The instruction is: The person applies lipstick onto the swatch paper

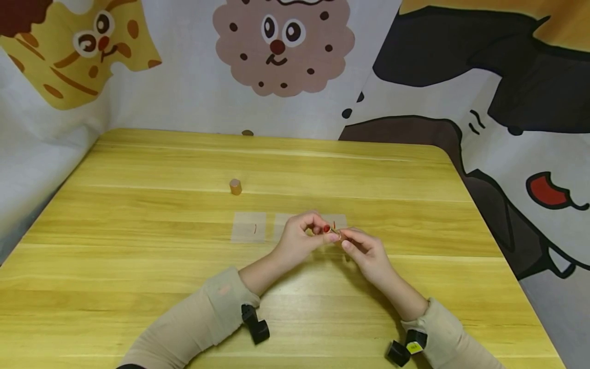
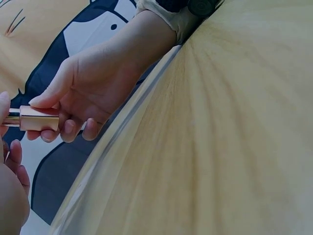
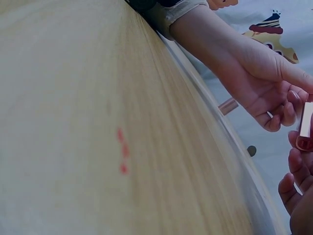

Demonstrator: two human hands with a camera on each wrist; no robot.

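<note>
Both hands meet over the middle of the table at a lipstick with a red end (image 1: 327,228). My left hand (image 1: 299,231) pinches it near the red end. My right hand (image 1: 370,252) grips its other end between thumb and fingers. In the left wrist view, the right hand (image 2: 100,88) holds the shiny rose-gold case (image 2: 39,118), and a narrower part runs towards the left hand at the image edge. The right wrist view shows the left hand (image 3: 254,78) beside the case, partly cut off. Small translucent sheets (image 1: 241,228) lie beneath and beside the hands.
A copper-coloured cylinder (image 1: 235,187), perhaps the cap, stands on the wooden table (image 1: 138,225) behind the sheets. Thin red strokes mark the left sheet and the right sheet (image 1: 340,220). Blurred red marks (image 3: 122,151) show in the right wrist view. A printed cloth (image 1: 184,97) hangs behind the table.
</note>
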